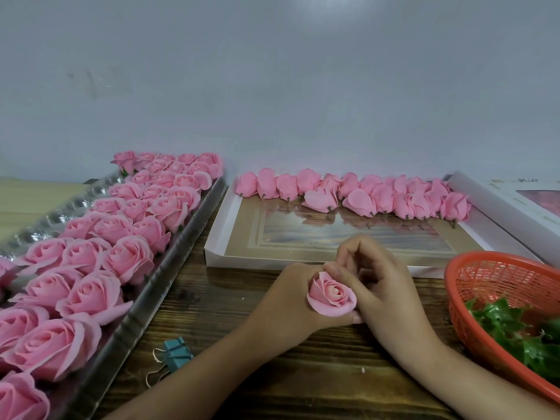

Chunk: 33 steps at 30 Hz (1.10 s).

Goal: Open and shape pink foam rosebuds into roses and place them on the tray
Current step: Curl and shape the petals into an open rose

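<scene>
A long tray [169, 268] ran up the left of the frame, with rows of open roses [127, 259] on it. A flat box [218, 234] sat in the middle, closed rosebuds [360, 192] along its far edge. At lower right sat a basket [472, 286] with leaves [515, 331] in it. Both hands [348, 286] met in front of the box — a clip [175, 356] lay at lower left, beside the tray.

hands: left hand [291, 298] and right hand [372, 283] hold one rose [331, 295]
tray [169, 237]: full of roses
box [230, 234]: row of buds [351, 194]
</scene>
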Each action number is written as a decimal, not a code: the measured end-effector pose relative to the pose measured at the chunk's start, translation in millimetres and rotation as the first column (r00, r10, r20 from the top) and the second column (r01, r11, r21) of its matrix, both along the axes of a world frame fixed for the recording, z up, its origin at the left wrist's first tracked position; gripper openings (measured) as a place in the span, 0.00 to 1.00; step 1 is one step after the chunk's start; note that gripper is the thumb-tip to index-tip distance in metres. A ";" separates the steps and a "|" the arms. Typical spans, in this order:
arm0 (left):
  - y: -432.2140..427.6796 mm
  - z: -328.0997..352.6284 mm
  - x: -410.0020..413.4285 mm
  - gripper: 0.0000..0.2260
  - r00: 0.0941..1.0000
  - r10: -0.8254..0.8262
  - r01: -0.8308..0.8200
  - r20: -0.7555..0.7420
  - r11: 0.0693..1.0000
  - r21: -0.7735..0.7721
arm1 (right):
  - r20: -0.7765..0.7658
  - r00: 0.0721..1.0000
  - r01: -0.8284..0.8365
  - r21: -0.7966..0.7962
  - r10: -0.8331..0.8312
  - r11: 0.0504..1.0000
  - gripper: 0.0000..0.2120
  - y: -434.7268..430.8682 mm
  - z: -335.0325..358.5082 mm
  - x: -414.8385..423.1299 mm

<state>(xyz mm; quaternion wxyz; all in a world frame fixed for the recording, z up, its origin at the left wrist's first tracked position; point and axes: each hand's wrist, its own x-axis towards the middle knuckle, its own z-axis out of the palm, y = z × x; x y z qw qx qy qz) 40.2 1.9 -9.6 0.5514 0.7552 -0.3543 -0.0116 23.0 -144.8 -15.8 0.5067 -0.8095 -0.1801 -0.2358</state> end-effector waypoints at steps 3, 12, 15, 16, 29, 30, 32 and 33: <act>-0.8 -0.1 1.1 0.12 1.000 0.005 -0.005 0.008 1.000 0.001 | 0.104 0.994 0.029 -0.042 -0.025 0.999 0.10 -1.3 1.3 -0.5; -1.3 -4.7 4.1 0.13 0.990 0.143 -0.143 -0.008 0.989 0.037 | 0.174 0.984 -0.019 -0.059 0.029 0.998 0.09 1.0 4.8 -4.4; -1.1 -3.8 4.0 0.12 0.989 0.149 -0.149 0.005 0.987 0.056 | 0.200 0.979 -0.007 -0.106 0.028 0.994 0.08 3.3 7.8 -5.8; -1.8 -4.8 4.8 0.09 0.988 0.151 -0.151 0.015 0.987 0.059 | 0.211 0.977 -0.001 -0.129 0.028 0.992 0.06 3.9 8.0 -6.1; -2.2 -12.8 14.3 0.10 0.966 0.224 -0.198 -0.133 0.963 0.185 | 0.186 0.979 -0.046 -0.226 0.089 0.973 0.03 5.6 7.2 -7.4; -2.1 -13.5 14.0 0.10 0.970 0.223 -0.201 -0.101 0.961 0.190 | 0.176 0.980 -0.049 -0.228 0.090 0.972 0.03 5.8 7.5 -7.7; -3.0 -12.8 10.9 0.07 0.973 0.232 -0.228 0.003 0.954 0.196 | 0.153 0.984 -0.060 -0.226 0.096 0.972 0.04 6.3 7.9 -8.3; -3.0 -11.0 9.2 0.06 0.971 0.238 -0.239 0.032 0.948 0.208 | 0.147 0.984 -0.064 -0.227 0.099 0.972 0.03 6.4 7.9 -8.3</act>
